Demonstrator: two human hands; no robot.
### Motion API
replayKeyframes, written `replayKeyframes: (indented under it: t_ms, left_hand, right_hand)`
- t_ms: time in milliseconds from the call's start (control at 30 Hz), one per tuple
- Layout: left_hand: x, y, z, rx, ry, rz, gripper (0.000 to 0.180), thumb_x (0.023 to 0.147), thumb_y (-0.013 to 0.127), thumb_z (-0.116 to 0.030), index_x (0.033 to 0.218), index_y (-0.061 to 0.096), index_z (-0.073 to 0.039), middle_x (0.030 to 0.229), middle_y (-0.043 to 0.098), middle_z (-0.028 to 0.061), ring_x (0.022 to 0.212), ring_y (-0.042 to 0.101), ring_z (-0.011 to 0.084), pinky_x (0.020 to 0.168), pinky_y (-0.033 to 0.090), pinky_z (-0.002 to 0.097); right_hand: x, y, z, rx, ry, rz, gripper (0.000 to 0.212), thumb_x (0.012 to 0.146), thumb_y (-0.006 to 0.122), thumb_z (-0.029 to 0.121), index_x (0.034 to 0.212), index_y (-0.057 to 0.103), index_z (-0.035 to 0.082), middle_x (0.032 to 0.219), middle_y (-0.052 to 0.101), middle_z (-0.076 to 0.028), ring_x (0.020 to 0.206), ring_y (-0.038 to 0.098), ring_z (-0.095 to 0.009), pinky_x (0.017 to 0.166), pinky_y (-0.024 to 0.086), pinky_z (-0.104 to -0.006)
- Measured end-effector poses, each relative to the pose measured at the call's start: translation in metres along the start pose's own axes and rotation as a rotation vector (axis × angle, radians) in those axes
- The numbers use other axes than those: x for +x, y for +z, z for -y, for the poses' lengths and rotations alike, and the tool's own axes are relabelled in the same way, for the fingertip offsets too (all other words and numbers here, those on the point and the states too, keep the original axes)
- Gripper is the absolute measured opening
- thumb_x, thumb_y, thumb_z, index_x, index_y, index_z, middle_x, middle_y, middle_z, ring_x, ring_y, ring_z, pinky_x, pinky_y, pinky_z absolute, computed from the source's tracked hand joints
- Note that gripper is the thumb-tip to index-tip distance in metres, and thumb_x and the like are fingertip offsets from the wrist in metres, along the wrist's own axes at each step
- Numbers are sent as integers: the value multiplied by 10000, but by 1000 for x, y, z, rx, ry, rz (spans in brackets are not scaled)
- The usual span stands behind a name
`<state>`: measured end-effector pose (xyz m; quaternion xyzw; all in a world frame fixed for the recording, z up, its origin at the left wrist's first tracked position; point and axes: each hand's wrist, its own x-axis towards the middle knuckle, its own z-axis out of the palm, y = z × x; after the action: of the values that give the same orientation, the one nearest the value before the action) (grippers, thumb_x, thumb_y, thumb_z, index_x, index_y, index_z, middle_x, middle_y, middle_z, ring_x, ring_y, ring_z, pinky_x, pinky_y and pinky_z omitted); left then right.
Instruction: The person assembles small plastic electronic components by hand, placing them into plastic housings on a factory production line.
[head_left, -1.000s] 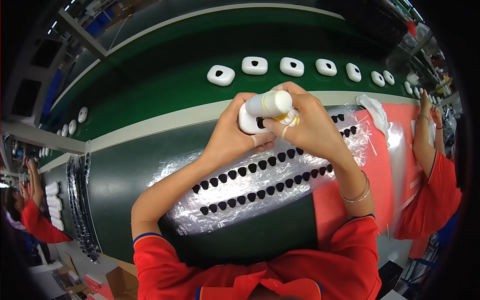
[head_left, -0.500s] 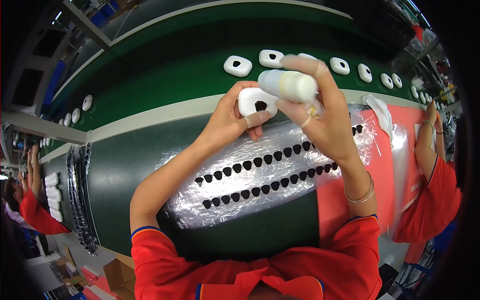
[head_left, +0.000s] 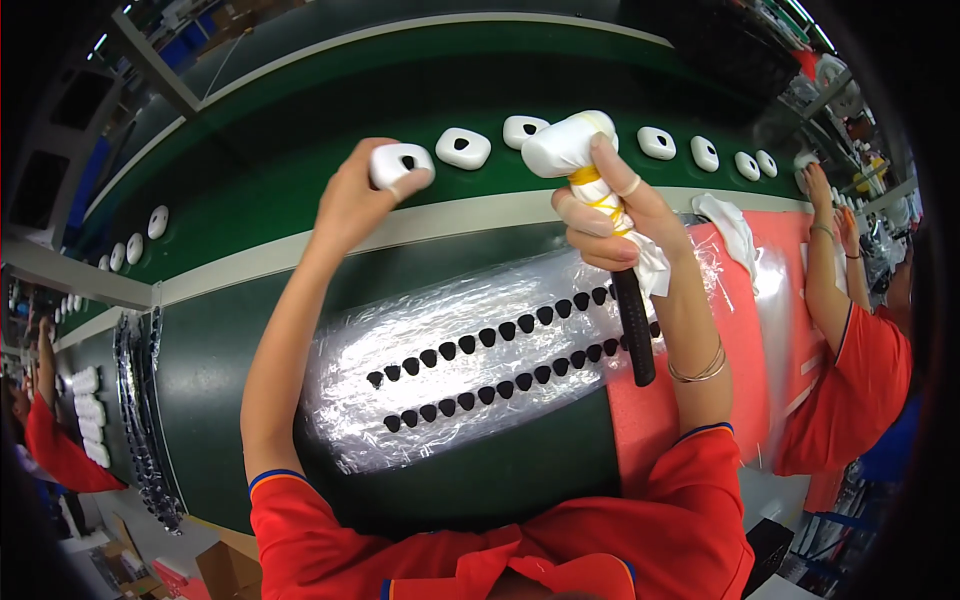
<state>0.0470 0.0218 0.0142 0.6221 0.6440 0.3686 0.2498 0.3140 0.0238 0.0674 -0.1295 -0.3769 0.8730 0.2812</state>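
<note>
My left hand (head_left: 362, 200) grips a white rounded plastic housing (head_left: 384, 164) with a dark opening or insert in its face, over the near part of the green conveyor belt. In my right hand (head_left: 625, 205) is a mallet (head_left: 568, 146), its head wrapped in white cloth and tied with yellow bands; the black handle points down toward me. Between my forearms lies clear plastic film (head_left: 350, 350) bearing two rows of small black rounded pieces (head_left: 486, 394). Similar white housings (head_left: 463, 148) sit on the belt just beyond my hands.
The green belt (head_left: 290, 165) runs across the far side behind a pale metal rail (head_left: 270, 254). To the right are a pink foam sheet (head_left: 640, 425), a white cloth (head_left: 730, 230) and a co-worker's arm (head_left: 826, 265). Black strips (head_left: 140, 420) and stacked white parts (head_left: 88, 415) lie left.
My left hand has carried the housing left and away from me to the belt. The mallet has swung upright, away from the housing. The view has shifted slightly.
</note>
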Motion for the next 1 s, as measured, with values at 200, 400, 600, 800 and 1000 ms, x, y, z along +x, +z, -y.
replayKeyframes:
  t_ms: [200,400,600,800,1000]
  left_hand:
    - [15,-5,71,584,3,-180,516,777,598,-337,1184,479,-43,1140,504,183,1070,468,304,896,360,380]
    - [-13,-3,-2,478,352,-171,458,774,601,-223,1171,484,-25,1184,465,200,1111,429,329,910,343,411]
    - [-85,42,-49,397,537,238,501,772,607,-262,1180,460,-12,1226,425,227,1154,401,352,988,295,447]
    - [-112,63,-33,402,550,316,520,843,509,-370,1245,412,-56,1322,343,204,1240,316,327,1043,221,442]
    - [-116,68,-37,441,516,283,499,853,487,-379,1262,414,-103,1324,354,182,1229,332,315,1050,236,410]
  right_hand:
    - [5,4,-7,95,95,117,478,926,321,433,1063,464,-2,579,458,-10,325,329,-27,286,249,-150]
    - [3,0,-10,64,101,89,455,928,339,412,1061,468,-4,579,454,-10,324,337,-30,290,256,-152]
    - [-7,20,12,-847,10,-300,431,785,621,312,1049,505,-7,594,497,-22,383,401,-46,351,317,-163]
    - [-11,23,11,-1356,-152,-411,425,739,654,289,1038,528,16,621,544,-37,426,448,-55,380,339,-183]
    - [-18,24,13,-1376,-87,-345,460,716,667,332,1033,546,20,613,559,-46,424,464,-77,386,360,-209]
